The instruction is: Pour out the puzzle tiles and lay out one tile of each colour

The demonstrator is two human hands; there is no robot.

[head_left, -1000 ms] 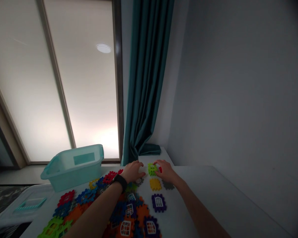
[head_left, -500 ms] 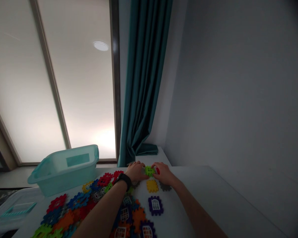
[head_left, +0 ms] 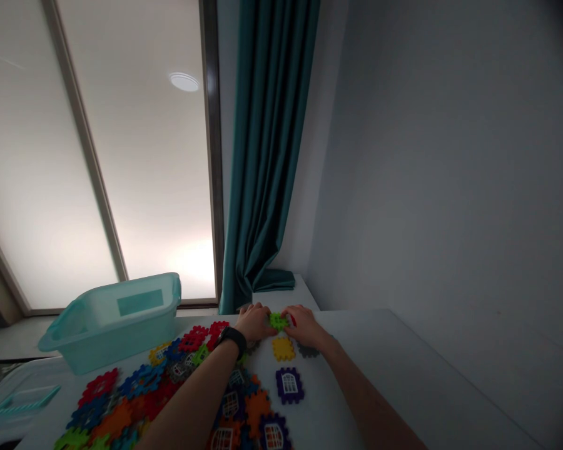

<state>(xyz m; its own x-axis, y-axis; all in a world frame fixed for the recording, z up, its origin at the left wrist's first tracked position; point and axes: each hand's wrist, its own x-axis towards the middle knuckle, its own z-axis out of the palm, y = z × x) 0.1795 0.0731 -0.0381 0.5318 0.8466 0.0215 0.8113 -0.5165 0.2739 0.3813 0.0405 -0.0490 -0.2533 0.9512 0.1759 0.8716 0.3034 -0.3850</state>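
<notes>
A lime-green interlocking plastic block [head_left: 278,321] is pinched between my two hands near the table's far edge. My left hand [head_left: 254,321], with a black watch on its wrist, grips the block's left side. On its right side, the fingers of my right hand [head_left: 304,326] close in, and a bit of red [head_left: 293,320] shows beside them; I cannot tell its shape. Just nearer to me lies a yellow square block [head_left: 283,349]. A grey block [head_left: 308,351] sits partly under my right hand. Closer still is a purple block with a white window [head_left: 289,384].
Several toothed blocks in mixed colours, such as a blue one [head_left: 143,379], lie heaped on the white table [head_left: 338,406] at left. Behind them stands a teal plastic bin [head_left: 117,340], with a clear lid [head_left: 23,390] beside it. A green curtain [head_left: 263,187] hangs beyond the table.
The whole view has shifted slightly, so things appear a little farther left. Both hands stay on the green block in nearly the same pose.
</notes>
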